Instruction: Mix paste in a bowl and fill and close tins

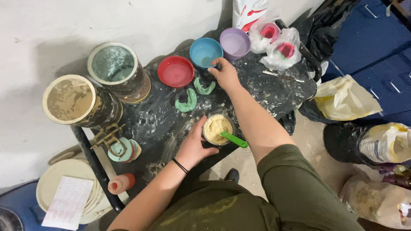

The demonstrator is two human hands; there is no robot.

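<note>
My left hand (195, 147) is curled around the side of a small cup (217, 129) and holds it steady on the bench (265, 92). The cup is full of thick pale yellow paste, and a green spoon (233, 139) sticks out of it. My right hand (224, 73) reaches far across the bench, fingers bent down, with the tips touching the bench right at the blue bowl (205, 51). I cannot tell if it pinches anything.

Two green curved molds (195, 95) lie between my hands. The bench is black and messy, with white splashes all over it. A pale wall is behind it.

Next to the blue bowl is a red bowl (176, 71) and a purple bowl (235, 42). All three look empty. Two pink molds in clear bags (278, 47) sit past the purple bowl. Two big dirty tubs (96, 85) stand at the left end. One has brown crust inside and one has pale green.

On the floor are a stack of cream plates (64, 188), a yellow bag (344, 98) and blue boxes (376, 42).
</note>
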